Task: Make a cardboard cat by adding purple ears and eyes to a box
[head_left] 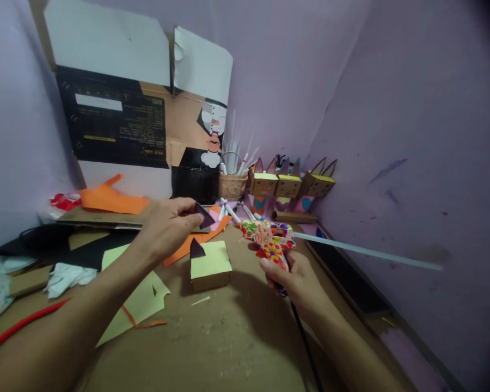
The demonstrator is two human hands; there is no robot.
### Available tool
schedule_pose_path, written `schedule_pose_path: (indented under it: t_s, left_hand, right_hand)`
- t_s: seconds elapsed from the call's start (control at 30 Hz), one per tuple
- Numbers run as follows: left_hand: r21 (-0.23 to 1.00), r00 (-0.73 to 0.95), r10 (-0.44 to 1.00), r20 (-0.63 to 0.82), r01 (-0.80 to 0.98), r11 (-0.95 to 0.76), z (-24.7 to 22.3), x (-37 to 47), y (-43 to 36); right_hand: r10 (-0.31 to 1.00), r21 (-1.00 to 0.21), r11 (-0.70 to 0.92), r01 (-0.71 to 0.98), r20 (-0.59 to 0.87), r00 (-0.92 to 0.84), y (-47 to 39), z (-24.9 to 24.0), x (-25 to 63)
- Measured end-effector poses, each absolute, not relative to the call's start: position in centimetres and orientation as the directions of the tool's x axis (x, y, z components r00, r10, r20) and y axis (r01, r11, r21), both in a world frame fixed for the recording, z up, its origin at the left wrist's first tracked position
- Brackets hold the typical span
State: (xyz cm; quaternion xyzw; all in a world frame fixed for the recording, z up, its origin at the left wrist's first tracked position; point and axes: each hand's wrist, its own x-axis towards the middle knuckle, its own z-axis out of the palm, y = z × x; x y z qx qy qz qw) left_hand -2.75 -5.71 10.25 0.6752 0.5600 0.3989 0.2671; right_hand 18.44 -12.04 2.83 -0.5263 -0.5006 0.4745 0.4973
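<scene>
My left hand [169, 226] pinches a dark purple paper triangle [204, 214] between thumb and fingers, above the table. Wrapped round the handle of a flower-patterned glue gun [269, 239] is my right hand [288, 275]. A long translucent glue stick [367, 251] sticks out of the gun's back, and its nozzle points left towards the triangle without touching it. Below and between the hands stands a small cardboard box [210, 267] with a pale yellow top. One dark triangle [196, 247] stands upright at the box's back left corner.
Yellow paper [141, 305] and orange strips lie on the left. Several markers [228, 208] lie behind the box. A basket [232, 185] and three cardboard animal figures [288, 186] stand at the back. An opened printed carton [118, 120] leans on the wall. The gun's black cord [306, 343] runs towards me.
</scene>
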Motion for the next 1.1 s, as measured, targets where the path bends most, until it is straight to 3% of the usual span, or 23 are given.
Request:
schedule_pose_path:
  t_s: [0.1,0.23,0.33,0.63,1.1]
  left_hand:
    - [0.735,0.236,0.955,0.181,0.612,-0.291,8.7,-2.2,-4.8]
    - [0.726,0.300,0.947,0.115,0.626,-0.286,7.9,-1.8,-4.8]
    - [0.692,0.328,0.937,0.121,0.649,-0.317,8.0,-1.8,-5.0]
    - [0.594,0.388,0.906,0.169,0.694,-0.408,7.2,-1.6,-5.4]
    - [0.588,0.385,0.907,0.170,0.699,-0.407,6.4,-1.4,-5.3]
  right_hand:
    - [0.999,-0.978,-0.004,0.207,0.004,0.035,-11.6,3.1,19.2]
    - [0.996,-0.945,0.056,0.323,0.075,0.044,-11.1,3.3,20.1]
    - [0.996,-0.927,-0.003,0.374,0.030,0.082,-10.9,3.0,20.5]
    - [0.984,-0.960,-0.153,0.234,-0.126,0.125,-10.8,1.0,19.2]
    - [0.976,-0.969,-0.192,0.155,-0.171,0.137,-10.8,0.6,18.8]
